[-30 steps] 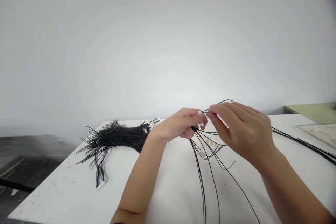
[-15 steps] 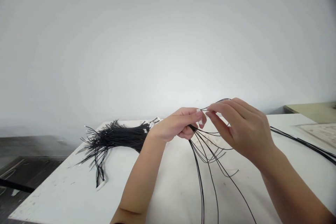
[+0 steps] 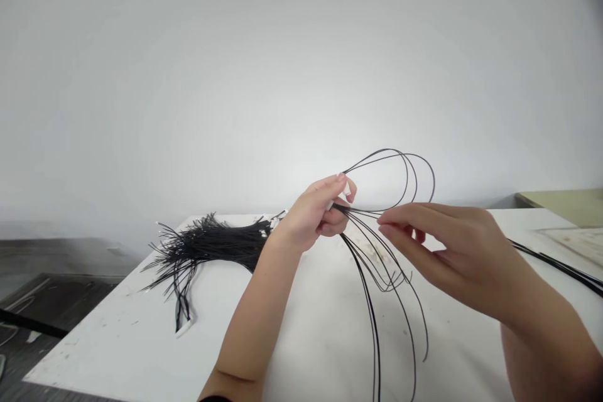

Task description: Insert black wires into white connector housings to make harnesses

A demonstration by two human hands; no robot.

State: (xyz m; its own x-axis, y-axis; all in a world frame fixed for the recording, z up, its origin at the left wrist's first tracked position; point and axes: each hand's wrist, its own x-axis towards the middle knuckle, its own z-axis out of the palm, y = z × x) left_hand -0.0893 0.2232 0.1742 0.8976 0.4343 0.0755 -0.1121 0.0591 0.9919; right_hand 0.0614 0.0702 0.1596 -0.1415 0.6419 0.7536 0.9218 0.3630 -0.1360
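My left hand (image 3: 316, 208) is closed around a small white connector (image 3: 347, 188), pinched between thumb and fingers, and a bunch of thin black wires (image 3: 360, 260). From the connector's top, several wires (image 3: 393, 151) loop up and to the right, then curve back down. Other wires fan out below the hand and hang toward the table's front edge. To the right, my right hand (image 3: 443, 251) has its thumb and index fingertips together on a thin black wire (image 3: 367, 213) of this bunch. Its exact end is hidden by the fingers.
A thick bundle of black wires (image 3: 221, 242) with white connectors lies on the white table (image 3: 164, 370) at left. Small pale pieces (image 3: 377, 251) are scattered behind the hanging wires. More black wires (image 3: 560, 267) lie at right, near a light-coloured board (image 3: 575, 242).
My right hand has moved down and away from the connector, to the lower wires. The upper wires now stand in wide loops. My left hand has risen slightly and shifted left, still holding the connector.
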